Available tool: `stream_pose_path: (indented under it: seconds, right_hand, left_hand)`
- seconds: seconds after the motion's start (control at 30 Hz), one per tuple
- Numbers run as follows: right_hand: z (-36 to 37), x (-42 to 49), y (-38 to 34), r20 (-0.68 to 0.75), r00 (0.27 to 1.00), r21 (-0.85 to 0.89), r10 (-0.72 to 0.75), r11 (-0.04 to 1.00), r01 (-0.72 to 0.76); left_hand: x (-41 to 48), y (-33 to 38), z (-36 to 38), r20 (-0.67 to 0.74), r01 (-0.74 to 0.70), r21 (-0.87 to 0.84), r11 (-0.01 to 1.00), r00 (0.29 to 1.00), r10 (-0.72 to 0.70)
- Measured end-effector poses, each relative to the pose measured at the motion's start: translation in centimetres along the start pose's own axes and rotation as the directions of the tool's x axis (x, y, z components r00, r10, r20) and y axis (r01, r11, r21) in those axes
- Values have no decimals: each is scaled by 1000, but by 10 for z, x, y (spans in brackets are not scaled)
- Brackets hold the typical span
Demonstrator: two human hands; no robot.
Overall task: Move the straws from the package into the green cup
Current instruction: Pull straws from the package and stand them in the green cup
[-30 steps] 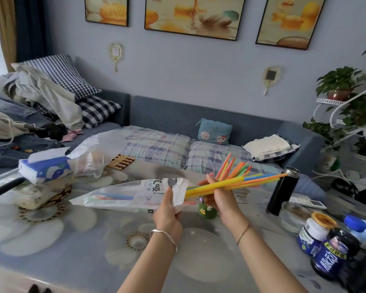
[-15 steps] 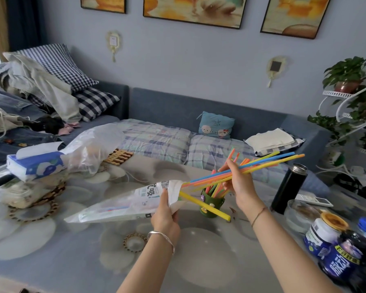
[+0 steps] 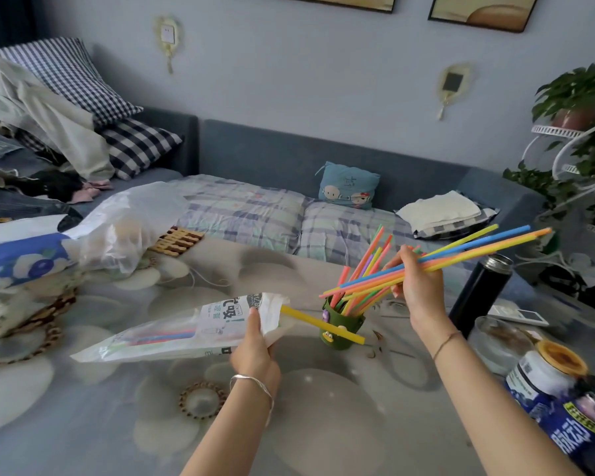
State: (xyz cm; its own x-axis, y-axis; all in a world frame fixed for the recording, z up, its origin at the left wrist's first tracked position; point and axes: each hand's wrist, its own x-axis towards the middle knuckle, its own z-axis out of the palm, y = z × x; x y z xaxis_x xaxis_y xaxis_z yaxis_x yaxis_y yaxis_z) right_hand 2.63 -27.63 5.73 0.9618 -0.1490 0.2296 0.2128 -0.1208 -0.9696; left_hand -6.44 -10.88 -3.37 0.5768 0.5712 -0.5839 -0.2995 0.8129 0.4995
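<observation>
My left hand (image 3: 255,352) grips the open end of the clear straw package (image 3: 172,331), held flat above the table with a few straws still inside. One yellow straw (image 3: 323,324) sticks out of the package mouth, slanting down in front of the green cup (image 3: 340,329). The cup stands on the table with several coloured straws upright in it. My right hand (image 3: 418,286) is shut on a bundle of straws (image 3: 461,255), clear of the package, their near ends just above the cup and their far ends pointing up and right.
A black flask (image 3: 478,293) stands right of the cup, with a glass bowl (image 3: 498,341) and jars (image 3: 547,376) at the right front. A tissue pack (image 3: 21,255) and a plastic bag (image 3: 124,228) lie at the left. A sofa runs behind the table.
My right hand has pulled the bundle fully out of the package and swung it right and up. One yellow straw slid partway out and now hangs from the package mouth.
</observation>
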Motion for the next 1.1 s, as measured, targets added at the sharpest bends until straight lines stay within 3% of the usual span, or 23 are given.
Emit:
stream_pose_path:
  seconds: [0.3, 0.53, 0.67, 0.8, 0.93, 1.1]
  right_hand:
    - [7, 20, 29, 29, 968, -302, -250, 921, 247]
    - [26, 26, 48, 236, 944, -474, -230, 821, 318]
    - [33, 30, 53, 252, 957, -494, -147, 830, 258]
    - [34, 30, 43, 162, 962, -409, -221, 872, 269]
    - [38, 28, 37, 95, 976, -354, -196, 910, 217]
    - [40, 25, 40, 195, 979, -441, -58, 886, 141]
  left_hand:
    - [22, -11, 3, -35, -25, -5, 1000, 999, 24]
    - [26, -10, 3, -10, -62, -16, 998, 998, 62]
    - [26, -9, 3, 13, -75, -12, 997, 997, 75]
    - [25, -7, 4, 14, -79, -10, 997, 997, 79]
    - [22, -6, 4, 15, -74, -3, 997, 997, 74]
    - [20, -5, 2, 21, -71, -3, 997, 997, 71]
